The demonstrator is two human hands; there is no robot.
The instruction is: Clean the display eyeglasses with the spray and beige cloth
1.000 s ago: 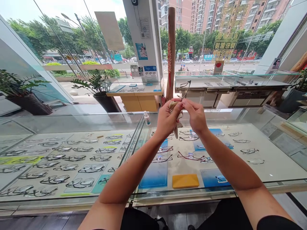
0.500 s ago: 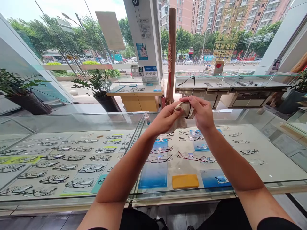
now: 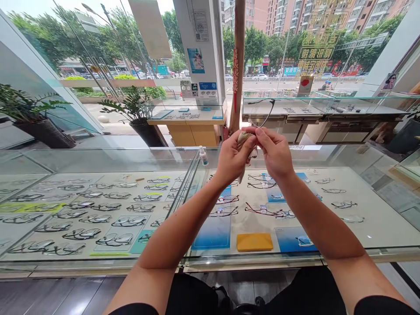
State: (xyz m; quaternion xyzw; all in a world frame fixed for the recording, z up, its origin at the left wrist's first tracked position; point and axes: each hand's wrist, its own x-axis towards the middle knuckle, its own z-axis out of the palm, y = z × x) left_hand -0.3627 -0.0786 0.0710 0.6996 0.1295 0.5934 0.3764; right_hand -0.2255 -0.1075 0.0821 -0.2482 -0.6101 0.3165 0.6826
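Both my hands meet above the glass counter, at the middle of the view. My left hand (image 3: 233, 156) is closed around a crumpled beige cloth (image 3: 244, 139), which is bunched between the fingers and hangs a little below them. My right hand (image 3: 276, 151) pinches a pair of dark-framed eyeglasses (image 3: 272, 109) at its near side. A temple arm of the glasses sticks up and curves above the fingers. The lenses are mostly hidden by the cloth and my fingers.
Below my hands stretches a glass display counter (image 3: 210, 262) with many eyeglasses inside. A small spray bottle (image 3: 203, 156) stands on its top. A yellow case (image 3: 254, 242) lies inside near the front. Potted plants (image 3: 144, 127) and a wooden post (image 3: 236, 65) stand beyond.
The cloth is bunched tighter between my hands, and my left hand has turned more upright. The glasses have tilted, with the raised temple leaning further right. The view has tipped slightly downward.
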